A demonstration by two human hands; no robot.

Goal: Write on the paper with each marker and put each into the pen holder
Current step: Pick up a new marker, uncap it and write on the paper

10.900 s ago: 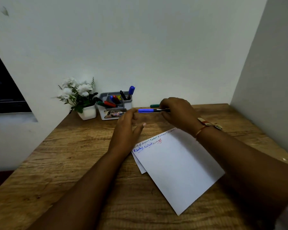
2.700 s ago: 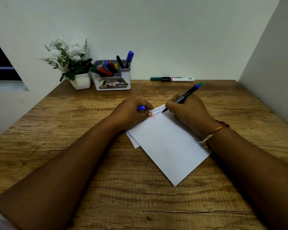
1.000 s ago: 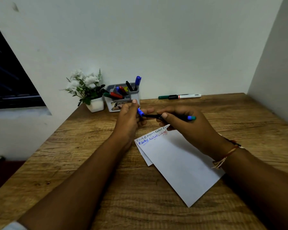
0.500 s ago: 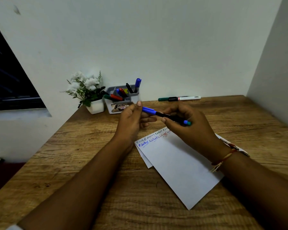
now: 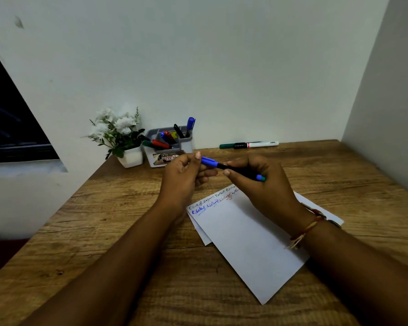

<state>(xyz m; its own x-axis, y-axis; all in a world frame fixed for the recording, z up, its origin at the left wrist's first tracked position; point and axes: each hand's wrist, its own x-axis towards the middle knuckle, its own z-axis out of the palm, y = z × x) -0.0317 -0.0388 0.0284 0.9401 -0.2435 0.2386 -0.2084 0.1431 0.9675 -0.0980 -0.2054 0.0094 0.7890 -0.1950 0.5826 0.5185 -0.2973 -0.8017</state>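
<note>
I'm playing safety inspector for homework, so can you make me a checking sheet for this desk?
Surface: wooden table, grain showing.
Job's things: blue marker held above the paper, which has writing along its top edge; pen holder at the wall, holding other markers; green-and-white marker lying by the wall.
Clutter: potted white flowers beside the pen holder.
Grippers: left hand pinches the marker's blue cap end; right hand grips its barrel.
Cables: nothing seen.
Surroundings: white walls; dark window at left.
</note>
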